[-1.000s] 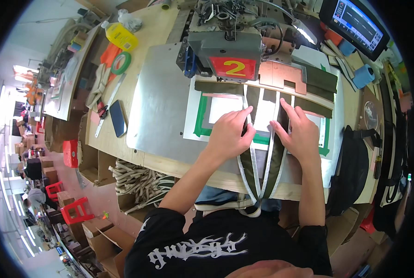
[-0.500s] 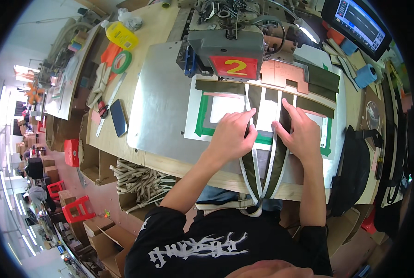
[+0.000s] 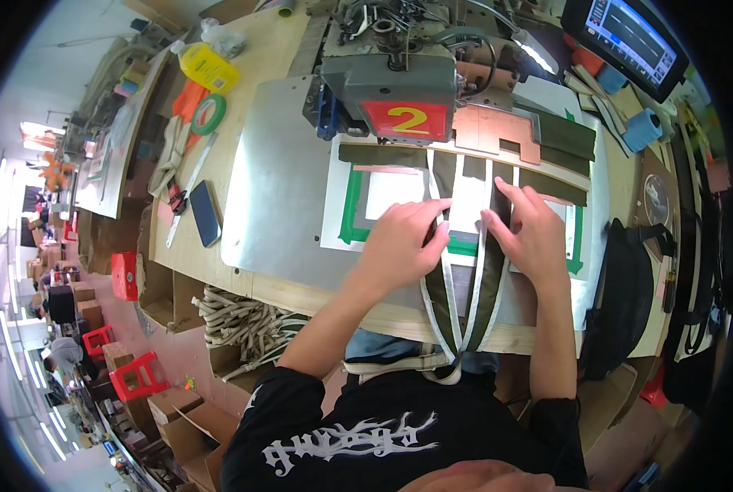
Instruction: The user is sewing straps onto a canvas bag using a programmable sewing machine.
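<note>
Two olive straps with white edging run from the machine bed down over the table edge toward my lap. My left hand (image 3: 401, 246) lies on the left strap (image 3: 440, 303), its index finger and thumb apart along the edging. On the right strap (image 3: 487, 299) rests my right hand (image 3: 534, 234), index finger stretched toward the machine and thumb at the strap's left edge. The far ends of the straps meet an olive fabric band (image 3: 383, 155) beneath the grey sewing machine head (image 3: 391, 82). Under my palms, the other fingers are partly hidden.
A metal plate (image 3: 268, 189) carries a white template edged with green tape (image 3: 353, 201). To the left are a phone (image 3: 206, 213), a tape roll (image 3: 209, 114) and a yellow bottle (image 3: 209, 67). A screen (image 3: 629, 45) and blue thread spool (image 3: 643, 129) stand right; a black bag (image 3: 621, 303) hangs nearby.
The whole view has shifted slightly, with the machine and table a little further left and up. My hands keep nearly the same places on the straps.
</note>
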`<state>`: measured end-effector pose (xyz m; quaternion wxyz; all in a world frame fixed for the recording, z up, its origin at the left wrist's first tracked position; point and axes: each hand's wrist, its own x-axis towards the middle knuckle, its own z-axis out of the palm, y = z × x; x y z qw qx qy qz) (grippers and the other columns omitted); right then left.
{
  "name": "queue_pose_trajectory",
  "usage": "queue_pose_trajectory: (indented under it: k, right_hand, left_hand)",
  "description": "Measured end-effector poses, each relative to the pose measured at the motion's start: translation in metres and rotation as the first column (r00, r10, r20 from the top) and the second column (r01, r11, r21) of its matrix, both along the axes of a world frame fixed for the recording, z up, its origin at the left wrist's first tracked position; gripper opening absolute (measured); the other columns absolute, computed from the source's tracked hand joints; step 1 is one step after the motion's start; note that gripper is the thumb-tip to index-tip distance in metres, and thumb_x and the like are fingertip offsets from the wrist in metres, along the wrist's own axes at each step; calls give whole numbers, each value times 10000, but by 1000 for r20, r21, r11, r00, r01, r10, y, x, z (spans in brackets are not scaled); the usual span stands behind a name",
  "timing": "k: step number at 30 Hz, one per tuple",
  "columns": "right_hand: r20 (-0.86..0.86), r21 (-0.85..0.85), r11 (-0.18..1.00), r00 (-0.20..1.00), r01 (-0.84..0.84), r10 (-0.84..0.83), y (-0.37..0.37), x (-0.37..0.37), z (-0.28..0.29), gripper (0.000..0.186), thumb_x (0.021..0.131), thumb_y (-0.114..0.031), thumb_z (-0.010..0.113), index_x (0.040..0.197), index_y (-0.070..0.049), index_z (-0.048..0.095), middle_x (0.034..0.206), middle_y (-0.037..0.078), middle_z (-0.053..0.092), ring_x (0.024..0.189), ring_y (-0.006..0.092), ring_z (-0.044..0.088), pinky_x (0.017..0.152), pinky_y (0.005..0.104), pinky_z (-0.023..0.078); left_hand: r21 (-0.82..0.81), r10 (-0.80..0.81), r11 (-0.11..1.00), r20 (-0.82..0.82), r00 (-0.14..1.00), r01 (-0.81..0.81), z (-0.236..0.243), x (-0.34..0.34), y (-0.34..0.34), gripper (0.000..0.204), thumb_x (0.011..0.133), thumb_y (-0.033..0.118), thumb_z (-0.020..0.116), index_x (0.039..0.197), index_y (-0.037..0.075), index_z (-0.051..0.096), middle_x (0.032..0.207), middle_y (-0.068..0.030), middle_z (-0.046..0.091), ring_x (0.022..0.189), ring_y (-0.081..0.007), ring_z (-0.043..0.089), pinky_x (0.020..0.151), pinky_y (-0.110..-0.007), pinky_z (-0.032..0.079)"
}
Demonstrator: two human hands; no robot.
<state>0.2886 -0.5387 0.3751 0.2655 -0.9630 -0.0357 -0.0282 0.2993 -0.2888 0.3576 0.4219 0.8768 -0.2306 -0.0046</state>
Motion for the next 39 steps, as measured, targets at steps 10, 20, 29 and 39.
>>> queue_pose_trajectory:
  k: [10, 20, 29, 39]
  right_hand:
    - [392, 3, 988, 909, 155, -144, -75, 34, -17, 381, 1007, -233, 814, 1308, -16, 728, 1315, 151, 719, 1216, 373, 710, 1050, 441, 585]
    - [295, 24, 990, 945, 138, -139, -102, 33, -39, 264, 1077, -184, 741, 1300, -75, 830, 1451, 143, 757, 1398, 351, 683, 1179, 425, 540]
    - [343, 5, 991, 931, 131, -124, -105, 39, -39, 212, 1012, -128, 796, 1208, -76, 857, 1616, 113, 656, 1507, 338, 604, 1235, 430, 500]
    - [287, -68, 998, 958, 14, 6, -112, 45, -48, 431, 1052, -109, 676, 1474, -29, 704, 1625, 127, 644, 1549, 386, 549, 1347, 506, 378]
  left_hand:
    - [129, 89, 982, 337, 937, -140, -21, 85, 75, 343, 1043, 205, 747, 1337, 30, 775, 1230, -188, 754, 1189, -403, 689, 1036, -480, 564]
    - [131, 14, 990, 317, 948, -59, -39, 109, 89, 273, 1056, 101, 697, 1297, 25, 800, 1199, -192, 766, 1174, -406, 685, 1049, -479, 539]
    - [142, 42, 986, 296, 954, -87, -40, 113, 89, 239, 1051, 101, 709, 1244, 2, 809, 1216, -195, 795, 1167, -409, 693, 1053, -471, 543]
    - [153, 118, 971, 370, 922, -185, -42, 109, 85, 207, 1033, 147, 698, 1193, 59, 794, 1154, -155, 747, 1154, -389, 658, 1027, -513, 515]
